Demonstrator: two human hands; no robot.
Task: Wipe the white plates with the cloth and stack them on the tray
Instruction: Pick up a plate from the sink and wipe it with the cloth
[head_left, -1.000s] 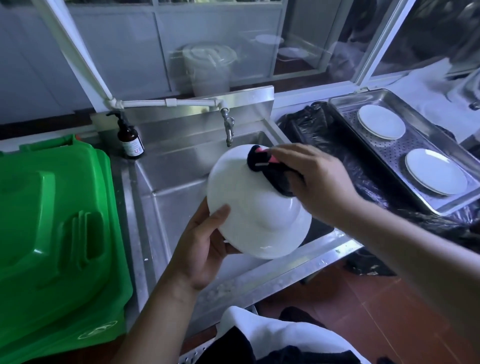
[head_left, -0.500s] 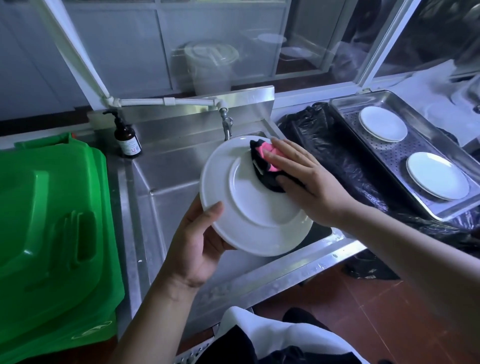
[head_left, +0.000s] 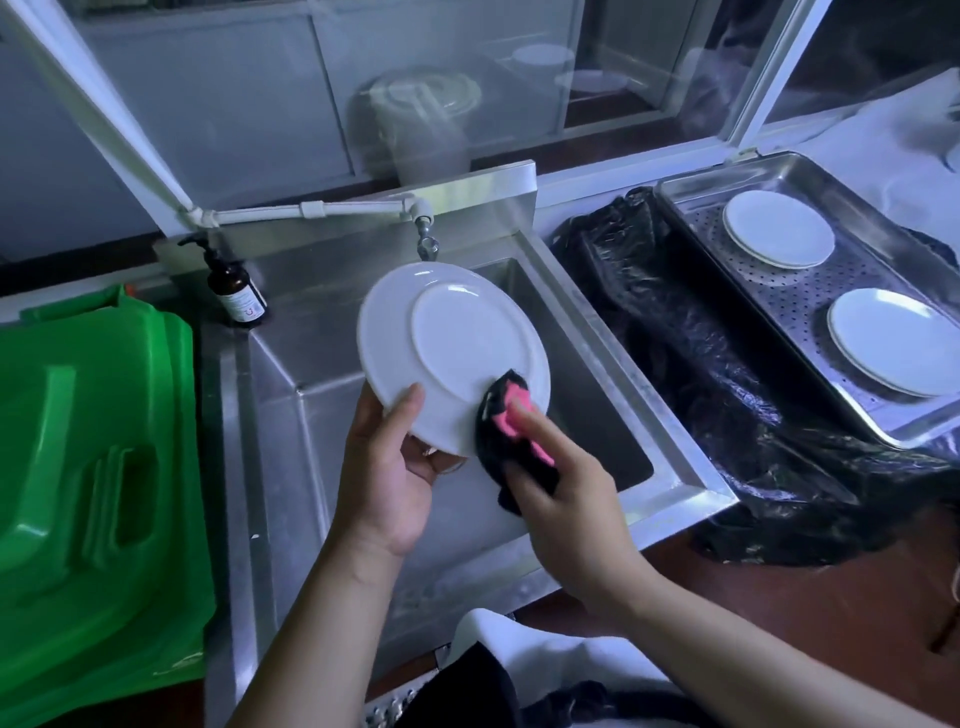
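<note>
Gripping the white plate (head_left: 452, 353) by its near rim above the sink (head_left: 597, 374), your left hand (head_left: 384, 483) steadies stiff, likely slippery, breakable ware while your right hand (head_left: 566, 499) pinches the soft cloth (head_left: 506, 441) against its lower edge.

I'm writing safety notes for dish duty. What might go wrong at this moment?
The left hand grips the plate only at its lower edge, tilted over the steel sink; pressure from the cloth in the right hand may lever it loose, so it drops and chips.
</note>
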